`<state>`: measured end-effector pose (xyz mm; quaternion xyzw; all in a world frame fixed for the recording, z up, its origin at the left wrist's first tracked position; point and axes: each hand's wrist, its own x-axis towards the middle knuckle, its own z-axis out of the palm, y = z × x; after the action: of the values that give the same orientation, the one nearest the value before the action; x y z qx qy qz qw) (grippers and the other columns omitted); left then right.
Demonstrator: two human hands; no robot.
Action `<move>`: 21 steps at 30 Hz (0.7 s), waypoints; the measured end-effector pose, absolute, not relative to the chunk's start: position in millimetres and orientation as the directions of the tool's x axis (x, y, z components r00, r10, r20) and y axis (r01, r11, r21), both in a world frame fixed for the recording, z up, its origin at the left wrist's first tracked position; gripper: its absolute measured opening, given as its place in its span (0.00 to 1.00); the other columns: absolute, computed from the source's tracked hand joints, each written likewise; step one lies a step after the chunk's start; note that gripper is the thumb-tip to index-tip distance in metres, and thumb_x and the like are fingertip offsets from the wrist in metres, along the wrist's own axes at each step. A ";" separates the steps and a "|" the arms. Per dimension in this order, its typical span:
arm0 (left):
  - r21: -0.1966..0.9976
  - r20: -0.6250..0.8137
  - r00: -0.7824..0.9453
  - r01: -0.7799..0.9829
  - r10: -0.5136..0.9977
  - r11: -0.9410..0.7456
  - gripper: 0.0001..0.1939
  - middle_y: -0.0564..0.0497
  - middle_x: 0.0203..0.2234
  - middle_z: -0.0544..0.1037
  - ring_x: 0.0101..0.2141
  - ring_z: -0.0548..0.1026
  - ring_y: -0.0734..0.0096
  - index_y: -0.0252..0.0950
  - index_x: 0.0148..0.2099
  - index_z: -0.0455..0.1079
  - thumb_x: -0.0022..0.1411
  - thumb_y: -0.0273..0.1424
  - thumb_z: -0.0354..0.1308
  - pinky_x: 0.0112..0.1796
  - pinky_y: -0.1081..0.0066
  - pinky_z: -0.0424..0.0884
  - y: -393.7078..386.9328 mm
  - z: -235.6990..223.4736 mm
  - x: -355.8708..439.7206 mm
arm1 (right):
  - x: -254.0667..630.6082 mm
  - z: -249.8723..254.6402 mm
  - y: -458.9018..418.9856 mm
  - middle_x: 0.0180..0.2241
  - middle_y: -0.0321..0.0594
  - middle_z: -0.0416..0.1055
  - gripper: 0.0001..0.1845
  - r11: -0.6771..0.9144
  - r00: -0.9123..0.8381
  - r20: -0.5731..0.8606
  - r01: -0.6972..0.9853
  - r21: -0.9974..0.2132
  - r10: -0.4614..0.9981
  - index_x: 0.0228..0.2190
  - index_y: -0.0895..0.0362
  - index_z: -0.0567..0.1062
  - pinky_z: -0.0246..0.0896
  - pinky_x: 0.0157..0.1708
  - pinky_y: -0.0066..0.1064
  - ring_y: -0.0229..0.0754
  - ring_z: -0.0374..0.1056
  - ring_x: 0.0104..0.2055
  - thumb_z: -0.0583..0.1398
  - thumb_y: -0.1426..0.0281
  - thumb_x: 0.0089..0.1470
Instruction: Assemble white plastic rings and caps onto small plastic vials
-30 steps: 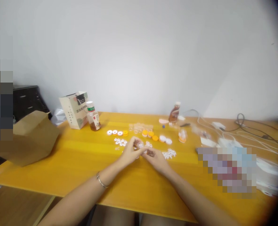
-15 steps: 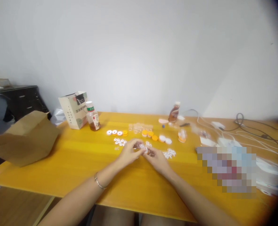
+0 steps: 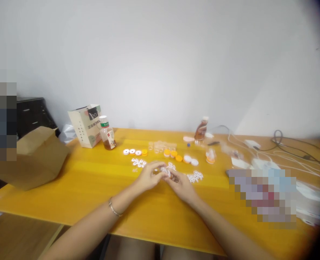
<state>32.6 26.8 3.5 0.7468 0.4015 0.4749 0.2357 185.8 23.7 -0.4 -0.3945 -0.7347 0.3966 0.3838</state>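
Note:
Over the middle of the table, my left hand (image 3: 149,177) and my right hand (image 3: 182,183) meet at the fingertips around a small round white piece (image 3: 165,171). Both hands are closed on it, and fingers hide part of it. Just beyond my left hand lie small white pieces (image 3: 139,163). Flat white pieces (image 3: 194,176) are spread to the right of my right hand. Behind them runs a row of white round caps (image 3: 132,152) and orange-and-white round caps (image 3: 173,154). Clear plastic parts (image 3: 161,146) are grouped farther back.
A brown paper bag (image 3: 37,159) lies on the left, near a printed carton bag (image 3: 82,128) and a labelled bottle (image 3: 107,133). At the back stands a brown drink bottle (image 3: 201,129). Cables (image 3: 292,153) and a blurred-out item (image 3: 263,196) occupy the right side.
Both hands stay together on the small piece, with only slight finger movement. A blurred-out patch now covers the far left edge. The view has shifted very slightly.

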 end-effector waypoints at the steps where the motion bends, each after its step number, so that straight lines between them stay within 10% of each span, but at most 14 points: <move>1: 0.732 0.525 0.247 0.358 0.815 -0.580 0.12 0.48 0.36 0.74 0.39 0.70 0.67 0.35 0.41 0.69 0.51 0.28 0.56 0.43 0.68 0.64 26.8 4.2 31.4 | 185.9 1.3 23.4 0.22 0.34 0.66 0.15 0.357 -0.409 0.237 0.248 -0.900 0.881 0.35 0.57 0.72 0.53 0.24 0.26 0.35 0.58 0.23 0.56 0.62 0.47; 13: 0.869 0.356 0.457 0.157 0.815 -0.468 0.20 0.46 0.46 0.69 0.46 0.67 0.63 0.38 0.52 0.61 0.56 0.33 0.51 0.46 0.64 0.63 27.5 20.2 19.2 | 187.4 8.6 24.8 0.31 0.38 0.71 0.17 0.175 -0.536 0.145 0.005 -0.985 0.832 0.37 0.57 0.72 0.58 0.36 0.32 0.39 0.65 0.32 0.59 0.61 0.45; 21: 0.812 0.484 0.126 0.305 0.866 -0.498 0.13 0.51 0.29 0.72 0.31 0.69 0.73 0.33 0.35 0.65 0.47 0.32 0.60 0.36 0.71 0.66 29.5 6.0 35.7 | 185.1 2.7 25.0 0.26 0.36 0.71 0.20 0.291 -0.387 0.221 0.133 -0.948 0.895 0.39 0.57 0.72 0.60 0.31 0.30 0.40 0.65 0.30 0.58 0.61 0.44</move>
<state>35.7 29.5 6.0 0.6983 0.4194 0.5111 0.2742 185.1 25.0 2.7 -0.3719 -0.6909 0.4651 0.4100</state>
